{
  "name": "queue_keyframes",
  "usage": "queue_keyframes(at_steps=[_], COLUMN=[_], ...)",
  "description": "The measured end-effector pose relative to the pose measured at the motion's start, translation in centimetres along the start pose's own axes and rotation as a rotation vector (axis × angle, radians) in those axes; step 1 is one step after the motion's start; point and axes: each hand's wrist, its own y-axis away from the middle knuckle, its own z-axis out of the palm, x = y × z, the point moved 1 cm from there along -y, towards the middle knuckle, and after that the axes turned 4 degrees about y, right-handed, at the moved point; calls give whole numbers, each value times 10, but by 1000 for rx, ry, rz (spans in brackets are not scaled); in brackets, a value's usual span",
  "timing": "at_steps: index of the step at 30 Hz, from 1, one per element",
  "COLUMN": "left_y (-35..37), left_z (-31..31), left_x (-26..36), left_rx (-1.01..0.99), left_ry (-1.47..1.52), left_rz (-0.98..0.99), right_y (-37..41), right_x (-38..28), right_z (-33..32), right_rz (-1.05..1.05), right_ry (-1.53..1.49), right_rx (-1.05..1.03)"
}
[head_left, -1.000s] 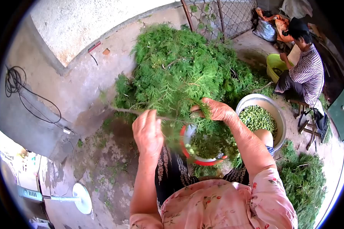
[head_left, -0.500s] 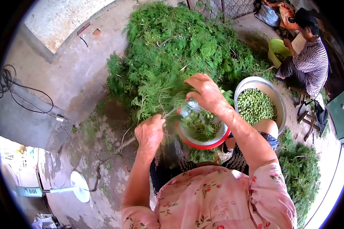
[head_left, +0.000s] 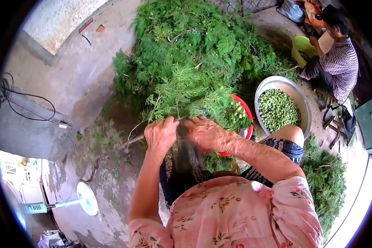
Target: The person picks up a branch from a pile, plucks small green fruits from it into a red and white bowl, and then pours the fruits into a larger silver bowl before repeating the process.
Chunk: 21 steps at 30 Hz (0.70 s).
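Observation:
In front of my lap, my left hand (head_left: 160, 134) is closed around a leafy green branch (head_left: 180, 97). The bare woody end of its stem pokes out to the left of that fist, and the feathery foliage spreads forward. Close beside it, my right hand (head_left: 208, 133) has its fingers curled onto the same branch near the stem. Beneath the foliage and my right forearm is a red-rimmed basin (head_left: 248, 111), mostly covered, with some small green fruits (head_left: 237, 113) showing. To its right, a large metal basin (head_left: 304, 124) holds many round green fruits (head_left: 279, 109).
A big heap of cut branches (head_left: 202, 41) lies ahead, with more greenery (head_left: 324, 182) at right. A co-worker (head_left: 339, 62) sits at upper right by a yellow-green tub (head_left: 298, 46). A white fan (head_left: 87, 198) stands at lower left; a black cable (head_left: 33, 96) lies at left.
My right hand has come down and left, from above the red-rimmed basin to beside my left hand. The branch's foliage now covers more of that basin.

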Motion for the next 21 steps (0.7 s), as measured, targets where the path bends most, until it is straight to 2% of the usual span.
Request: queue_keyframes(at_steps=[4, 7, 8, 11, 14, 17, 20, 21], left_y=[2, 1, 0, -2, -2, -3, -5, -7], left_z=[12, 21, 24, 26, 32, 34, 38, 39], left_x=[-8, -10, -11, -14, -19, -19, -18, -17], left_rx=[-111, -165, -178, -226, -249, -202, -162, -144], left_ry=[-15, -63, -79, -103, -126, -109, -84, -87], left_rz=[6, -36, -44, -78, -245, -372, -434, -450], right_y=[3, 5, 8, 6, 8, 15, 20, 21], right_x=[-10, -17, -14, -15, -13, -4, -2, -2], right_z=[-16, -17, -8, 1, 13, 23, 32, 28], right_rz=[-7, 12, 18, 110, 183, 230, 414, 441], right_ry=[-60, 40, 7, -69, -93, -296, -551, -607], right_rx=[-157, -178, -79, -208, -181, 12, 167, 152])
